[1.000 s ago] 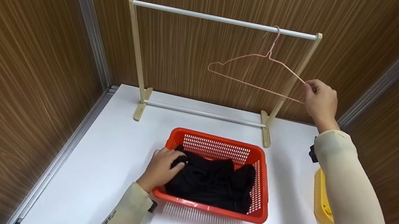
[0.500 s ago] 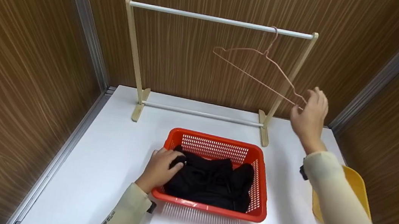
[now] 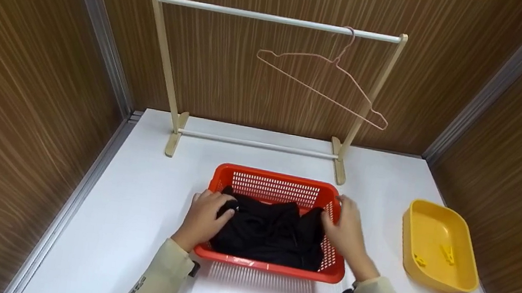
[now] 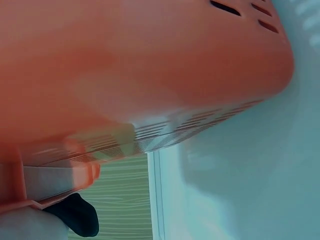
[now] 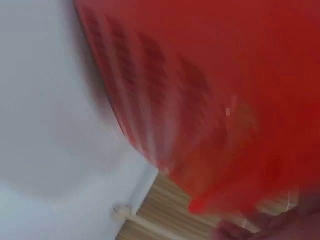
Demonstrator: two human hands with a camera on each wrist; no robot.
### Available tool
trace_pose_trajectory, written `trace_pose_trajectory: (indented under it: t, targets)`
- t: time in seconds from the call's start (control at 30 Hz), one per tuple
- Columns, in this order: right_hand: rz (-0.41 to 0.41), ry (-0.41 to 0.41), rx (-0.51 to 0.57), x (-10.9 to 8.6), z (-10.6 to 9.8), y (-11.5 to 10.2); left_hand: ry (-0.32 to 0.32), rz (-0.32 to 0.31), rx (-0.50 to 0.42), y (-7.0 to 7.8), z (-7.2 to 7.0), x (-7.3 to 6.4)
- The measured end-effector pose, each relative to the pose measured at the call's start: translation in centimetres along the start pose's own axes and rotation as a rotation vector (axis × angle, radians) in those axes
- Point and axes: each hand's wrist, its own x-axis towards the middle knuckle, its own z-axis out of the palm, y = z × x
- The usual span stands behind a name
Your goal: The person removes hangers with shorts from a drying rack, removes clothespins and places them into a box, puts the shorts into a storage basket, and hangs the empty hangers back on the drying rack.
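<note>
A red plastic basket (image 3: 271, 268) stands on the white table with a crumpled black garment (image 3: 265, 231) inside. My left hand (image 3: 202, 216) reaches over its left rim and grips a bunched part of the garment between thumb and fingers. In the left wrist view, a bit of black cloth (image 4: 77, 215) shows beside the hand, under the rim. My right hand (image 3: 346, 229) is at the right rim, fingers spread and relaxed, its thumb over the garment's right edge. Blurred, the right hand's fingers (image 5: 270, 227) show near the rim in the right wrist view.
Behind the basket stands a garment rack (image 3: 277, 17) with a white rail and wooden legs. A pink wire hanger (image 3: 315, 91) hangs tilted near its right end. At the right is a yellow tub (image 3: 436, 218) holding yellow clothespins (image 3: 448, 254). Wood-grain panels enclose the table.
My right hand has let go of the pink hanger and come down to the basket's right rim. The hanger now hangs tilted, right end low. My left hand has kept its grip.
</note>
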Motion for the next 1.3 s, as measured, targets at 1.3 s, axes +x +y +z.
trace_pose_trajectory:
  t: [1.3]
  targets:
    - [0.066, -0.022, -0.078, -2.3, 1.9, 0.6, 0.356, -0.292, 0.093, 0.6, -0.6, -1.2]
